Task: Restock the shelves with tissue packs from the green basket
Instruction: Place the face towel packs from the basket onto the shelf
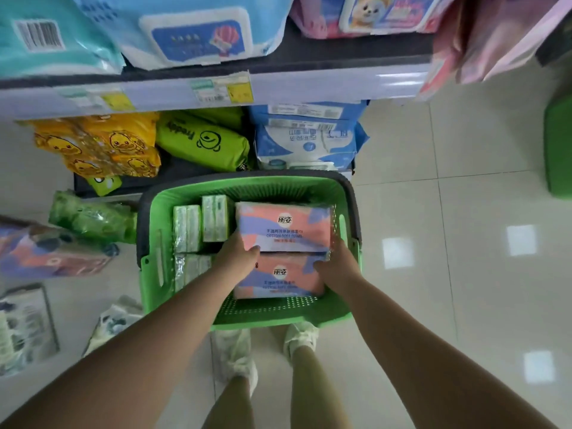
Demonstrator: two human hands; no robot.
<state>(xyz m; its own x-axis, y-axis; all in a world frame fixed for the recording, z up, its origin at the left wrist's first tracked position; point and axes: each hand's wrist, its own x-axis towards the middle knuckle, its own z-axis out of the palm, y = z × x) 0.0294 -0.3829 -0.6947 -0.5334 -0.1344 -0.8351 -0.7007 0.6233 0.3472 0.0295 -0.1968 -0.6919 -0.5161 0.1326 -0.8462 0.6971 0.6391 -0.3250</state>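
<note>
Left hand (240, 253) and right hand (335, 263) clasp opposite ends of the upper pink-and-lilac plastic-wrapped tissue pack (283, 227), fingers curled round it, likely for a balanced lift from the green plastic basket (154, 224) under them.

Green basket (309, 314): moulded plastic, matt, perforated walls, dark rim. Pink packs (284, 227): glossy plastic film, printed, smooth. Green packs (187, 227) beside them: clear shiny wrap, crinkled. Floor (464, 258): pale polished tiles, mirrored ceiling lights. Shelf edge (309, 85): smooth, glossy, paper price labels (221, 88) stuck on. Yellow packs (102, 144) below: wrinkled, shiny film. Shoe covers (235, 354): thin, crumpled, whitish.
</note>
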